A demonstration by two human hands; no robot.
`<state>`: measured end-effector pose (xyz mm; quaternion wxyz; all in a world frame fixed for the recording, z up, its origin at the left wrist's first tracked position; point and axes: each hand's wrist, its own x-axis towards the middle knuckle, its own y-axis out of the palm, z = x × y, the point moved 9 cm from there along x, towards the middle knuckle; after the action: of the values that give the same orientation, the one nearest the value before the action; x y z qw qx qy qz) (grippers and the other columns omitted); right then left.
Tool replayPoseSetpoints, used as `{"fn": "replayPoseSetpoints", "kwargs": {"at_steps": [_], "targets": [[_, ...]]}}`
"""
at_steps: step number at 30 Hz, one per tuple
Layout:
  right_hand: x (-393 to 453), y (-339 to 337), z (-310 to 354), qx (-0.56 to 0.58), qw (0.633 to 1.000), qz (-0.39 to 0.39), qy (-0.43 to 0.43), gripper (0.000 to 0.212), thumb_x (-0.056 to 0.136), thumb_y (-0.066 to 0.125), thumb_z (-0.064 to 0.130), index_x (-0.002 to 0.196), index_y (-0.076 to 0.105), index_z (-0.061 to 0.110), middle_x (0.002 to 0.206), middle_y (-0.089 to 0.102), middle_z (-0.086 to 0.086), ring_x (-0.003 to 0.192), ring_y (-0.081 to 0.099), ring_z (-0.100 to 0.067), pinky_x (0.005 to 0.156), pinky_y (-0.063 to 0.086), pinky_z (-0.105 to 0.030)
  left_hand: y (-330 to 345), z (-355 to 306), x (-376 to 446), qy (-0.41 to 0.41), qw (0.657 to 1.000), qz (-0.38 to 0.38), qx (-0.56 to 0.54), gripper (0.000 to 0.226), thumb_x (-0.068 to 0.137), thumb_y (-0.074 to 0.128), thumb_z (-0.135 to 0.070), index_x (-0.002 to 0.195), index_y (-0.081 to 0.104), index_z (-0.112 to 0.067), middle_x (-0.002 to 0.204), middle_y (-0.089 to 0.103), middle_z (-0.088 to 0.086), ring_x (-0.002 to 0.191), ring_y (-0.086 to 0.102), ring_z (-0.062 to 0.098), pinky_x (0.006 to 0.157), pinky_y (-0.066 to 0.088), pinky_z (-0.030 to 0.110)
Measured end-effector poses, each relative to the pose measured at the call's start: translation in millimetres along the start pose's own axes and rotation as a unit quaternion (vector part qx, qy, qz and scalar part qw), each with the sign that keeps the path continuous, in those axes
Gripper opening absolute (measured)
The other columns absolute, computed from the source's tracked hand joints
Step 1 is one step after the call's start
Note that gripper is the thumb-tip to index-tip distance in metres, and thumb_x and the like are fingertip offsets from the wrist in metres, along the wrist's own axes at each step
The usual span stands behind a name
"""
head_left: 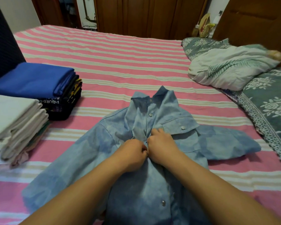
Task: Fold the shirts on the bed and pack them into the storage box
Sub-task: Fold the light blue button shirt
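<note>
Head view, read from left to right. At the left edge of the bed [113, 51], two stacks of folded garments stand side by side and touching: a pale stack [15, 124] nearest the camera, and behind it a dark stack [66, 101] topped by a folded blue garment [34, 78]. A dark panel [2, 46] rises behind the stacks at the frame edge.

At centre, a light blue denim shirt [182, 143] lies front-up on the pink-and-white striped sheet, collar pointing away from the camera, with metal snap buttons running along the placket. Its left-side sleeve lies spread toward the pale stack; its right-side sleeve lies doubled over on the sheet.

Both hands meet over the placket at mid-chest height of the shirt. Left hand [133, 153]: fingers curled, pinching the left edge of the front opening. Right hand [162, 143]: fingers curled, pinching the opposite edge just beside the chest pocket. The two grips touch each other, knuckle to knuckle, and the fabric bunches into creases directly above them. The shirt extends on all sides of the grip: collar beyond it, hem toward the camera, under the forearms.

At right, a crumpled white quilt [230, 67] with a green leaf print rests on a grey-green floral cover [269, 101] along the bed edge. Wooden cabinets [144, 15] stand behind the bed.
</note>
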<state>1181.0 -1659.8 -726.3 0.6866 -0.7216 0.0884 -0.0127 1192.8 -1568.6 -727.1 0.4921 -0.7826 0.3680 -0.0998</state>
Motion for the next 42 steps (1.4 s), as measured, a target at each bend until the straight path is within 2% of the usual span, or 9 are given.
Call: {"fn": "replayPoseSetpoints", "kwargs": {"at_steps": [6,9,12,17,23,29,32,35,42], "targets": [[-49.8,-1.2,-22.5,0.058,0.994,0.063,0.074,0.067,0.093,0.059,0.033,0.153,0.030,0.022,0.152,0.027,-0.011,0.135,0.027,-0.037,0.112,0.028,-0.045,-13.6,-15.4,-50.7,-0.092,0.990,-0.010,0.108,0.031,0.096,0.050,-0.045,0.098,0.058,-0.016,0.123,0.065,0.017,0.113,0.061,0.037,0.082,0.045,0.037],[-92.8,-36.3,-52.0,0.040,0.989,-0.021,0.141,0.058,0.086,0.061,0.020,0.140,0.040,0.021,0.141,0.032,-0.012,0.127,0.035,-0.036,0.104,0.036,-0.045,5.7,-22.2,-72.6,-0.114,0.987,0.027,0.114,0.055,0.096,0.047,-0.059,0.125,0.058,-0.013,0.136,0.060,0.015,0.124,0.058,0.036,0.097,0.046,0.041],[-127.3,-34.8,-81.8,0.098,0.976,-0.013,0.192,0.037,0.086,0.059,0.016,0.121,0.047,0.018,0.125,0.045,-0.013,0.114,0.051,-0.037,0.091,0.046,-0.042,17.0,-29.0,-86.1,-0.117,0.985,-0.006,0.127,0.066,0.096,0.042,-0.067,0.137,0.050,-0.016,0.142,0.054,0.011,0.130,0.052,0.035,0.102,0.042,0.044],[-155.1,-25.7,-79.0,0.300,0.932,-0.085,0.183,0.029,0.089,0.063,0.009,0.112,0.070,0.023,0.108,0.070,0.001,0.103,0.064,-0.020,0.080,0.044,-0.029,16.4,-33.1,-92.3,-0.108,0.974,-0.108,0.166,0.066,0.096,0.033,-0.071,0.123,0.060,-0.017,0.128,0.063,0.008,0.121,0.058,0.031,0.093,0.047,0.042],[-150.6,-30.9,-61.3,0.291,0.934,-0.122,0.166,0.011,0.089,0.069,0.026,0.096,0.077,0.023,0.092,0.075,0.002,0.091,0.066,-0.021,0.076,0.047,-0.033,21.0,-38.7,-81.6,-0.087,0.975,-0.086,0.184,0.054,0.100,0.044,-0.060,0.112,0.067,-0.013,0.116,0.070,0.011,0.110,0.066,0.035,0.087,0.050,0.039],[-146.3,-35.3,-67.6,0.328,0.914,-0.156,0.181,0.016,0.090,0.062,0.020,0.075,0.068,0.018,0.063,0.061,0.003,0.064,0.057,-0.010,0.058,0.042,-0.032,1.0,-22.1,-82.9,-0.102,0.990,-0.100,-0.013,0.038,0.098,0.052,-0.052,0.082,0.059,-0.018,0.104,0.070,0.011,0.104,0.063,0.037,0.084,0.050,0.040],[-143.8,-35.5,-70.7,0.343,0.902,-0.169,0.199,0.018,0.091,0.060,0.024,0.076,0.069,0.022,0.061,0.060,0.006,0.064,0.056,-0.010,0.056,0.039,-0.023,-12.6,-20.6,-86.4,-0.082,0.986,-0.132,-0.059,0.044,0.095,0.060,-0.048,0.064,0.050,-0.019,0.087,0.065,0.008,0.090,0.063,0.032,0.076,0.049,0.037],[-140.5,-36.7,-73.8,0.350,0.894,-0.180,0.215,0.021,0.092,0.060,0.026,0.078,0.072,0.015,0.066,0.066,0.001,0.070,0.061,-0.018,0.060,0.042,-0.031,-21.9,-19.0,-87.8,-0.080,0.977,-0.160,-0.120,0.045,0.092,0.069,-0.038,0.059,0.047,-0.016,0.066,0.056,0.000,0.073,0.058,0.026,0.064,0.042,0.034],[-139.8,-34.5,-71.1,0.454,0.841,-0.177,0.234,0.016,0.092,0.066,0.026,0.087,0.080,0.022,0.075,0.074,0.005,0.078,0.068,-0.017,0.075,0.056,-0.036,14.9,-6.1,-89.0,-0.200,0.856,-0.058,-0.472,0.010,0.087,0.074,-0.002,0.089,0.069,-0.010,0.073,0.069,0.009,0.044,0.056,0.014,0.043,0.042,0.023]]}}
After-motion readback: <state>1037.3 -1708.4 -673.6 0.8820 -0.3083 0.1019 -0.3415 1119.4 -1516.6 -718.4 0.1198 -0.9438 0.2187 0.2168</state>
